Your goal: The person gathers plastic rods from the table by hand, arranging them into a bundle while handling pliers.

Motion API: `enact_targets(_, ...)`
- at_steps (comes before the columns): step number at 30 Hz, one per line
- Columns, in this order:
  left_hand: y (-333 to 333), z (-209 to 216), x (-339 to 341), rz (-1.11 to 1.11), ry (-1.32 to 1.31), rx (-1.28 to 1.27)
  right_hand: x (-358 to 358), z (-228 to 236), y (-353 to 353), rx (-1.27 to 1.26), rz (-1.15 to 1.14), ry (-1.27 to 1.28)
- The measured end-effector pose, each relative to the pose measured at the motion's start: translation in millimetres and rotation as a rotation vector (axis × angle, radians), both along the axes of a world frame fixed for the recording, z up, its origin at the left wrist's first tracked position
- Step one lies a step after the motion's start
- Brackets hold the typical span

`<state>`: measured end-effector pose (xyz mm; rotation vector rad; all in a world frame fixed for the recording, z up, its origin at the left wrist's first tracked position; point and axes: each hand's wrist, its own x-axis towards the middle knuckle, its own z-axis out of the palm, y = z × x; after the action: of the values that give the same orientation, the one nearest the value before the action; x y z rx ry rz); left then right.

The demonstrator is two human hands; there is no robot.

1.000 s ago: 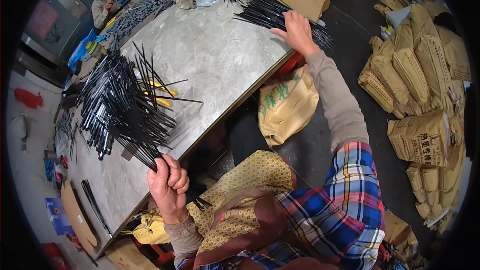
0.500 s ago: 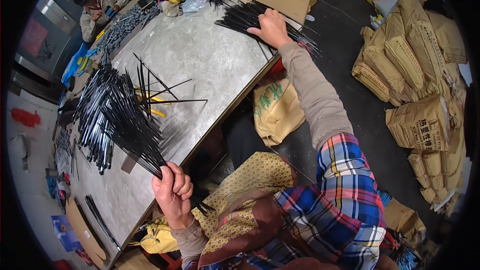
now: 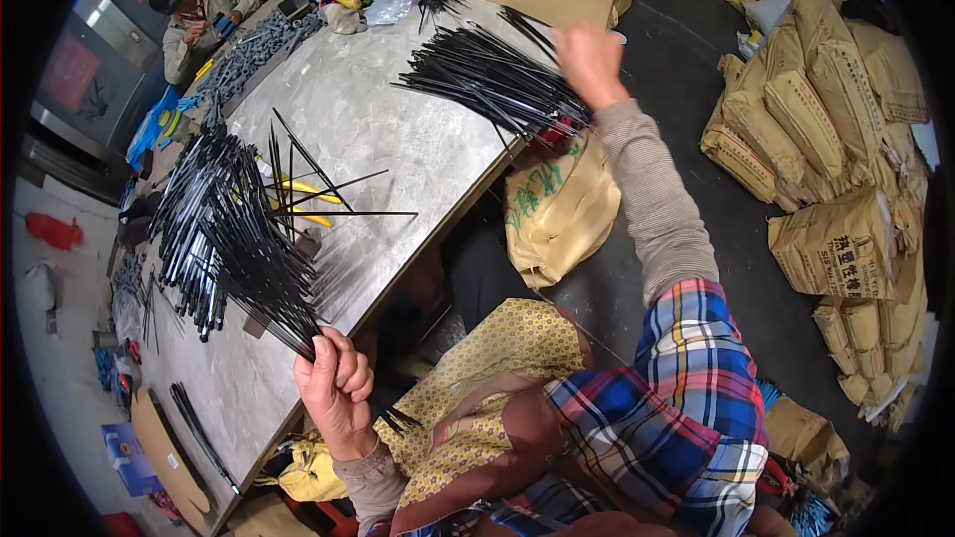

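My left hand [image 3: 335, 388] is closed round the narrow end of a fanned bundle of thin black strips [image 3: 261, 259]. Their far ends spread over the table, against a thick pile of similar dark strips [image 3: 194, 229], and short ends poke out below my fist. My right hand [image 3: 590, 65] is closed at the table's far right corner. A few black strips [image 3: 527, 30] stick out from it to the upper left. Just below it lies a broad heap of black strips [image 3: 487, 80], some overhanging the table edge. Its fingertips are partly hidden.
Loose strips [image 3: 343, 213] cross yellow-handled pliers [image 3: 303, 186] on the grey table [image 3: 398, 179]. Grey parts [image 3: 249, 60] line the far left edge, where another person [image 3: 199, 25] sits. A tan sack [image 3: 557, 214] stands beside the table; stacked brown sacks [image 3: 796, 109] fill the right.
My right hand has moved right from on top of the black heap, with a few strips in it. The heap has shifted toward the near edge. My left hand has moved slightly down and left.
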<state>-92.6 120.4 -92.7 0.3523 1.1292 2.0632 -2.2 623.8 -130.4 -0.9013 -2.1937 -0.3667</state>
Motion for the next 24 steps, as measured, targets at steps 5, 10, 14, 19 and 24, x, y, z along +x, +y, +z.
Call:
enact_targets(5,5,9,6,0.092,-0.002,-0.075,56,-53,66,-0.397,-0.348,-0.022)
enact_targets(10,7,8,6,0.059,-0.012,-0.069,82,-92,122,-0.794,-0.150,0.239)
enact_targets(14,4,10,9,0.091,-0.003,-0.102,79,-75,109,-0.546,-0.163,0.235)
enact_targets(19,3,5,9,0.038,0.029,-0.045,73,-40,108,-0.362,0.058,0.273)
enact_targets(24,5,7,12,0.089,0.016,-0.101,73,-35,66,-0.895,0.217,-0.008)
